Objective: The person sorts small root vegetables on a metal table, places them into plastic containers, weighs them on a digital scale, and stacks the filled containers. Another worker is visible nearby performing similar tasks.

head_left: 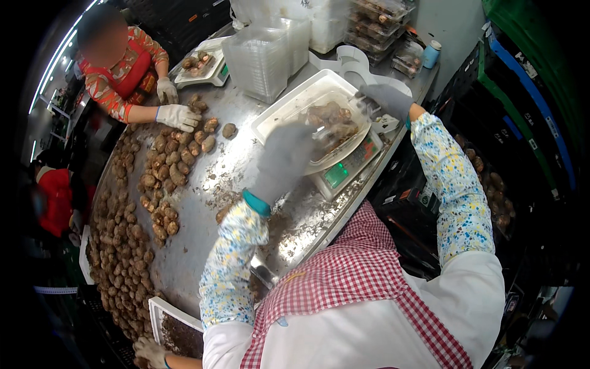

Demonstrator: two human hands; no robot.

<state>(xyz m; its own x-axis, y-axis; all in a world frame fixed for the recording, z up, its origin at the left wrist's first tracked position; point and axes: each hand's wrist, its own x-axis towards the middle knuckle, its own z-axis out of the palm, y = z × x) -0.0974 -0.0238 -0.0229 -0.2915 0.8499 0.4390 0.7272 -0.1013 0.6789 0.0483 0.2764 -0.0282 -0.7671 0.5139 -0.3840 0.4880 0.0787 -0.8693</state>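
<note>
A clear plastic box with several brown, taro-like tubers in it is at a shallow white tray. The tray rests on a digital scale with a lit green display. My left hand, in a grey glove, reaches to the near left side of the box. At the box's far right side is my right hand, also gloved in grey. Motion smears the fingers of both hands, so their grip on the box is unclear.
Loose tubers cover the left of the metal table. Stacked clear boxes stand at the back, with filled boxes and a blue bottle to their right. Opposite, a co-worker's gloved hand touches tubers. Crates stand right.
</note>
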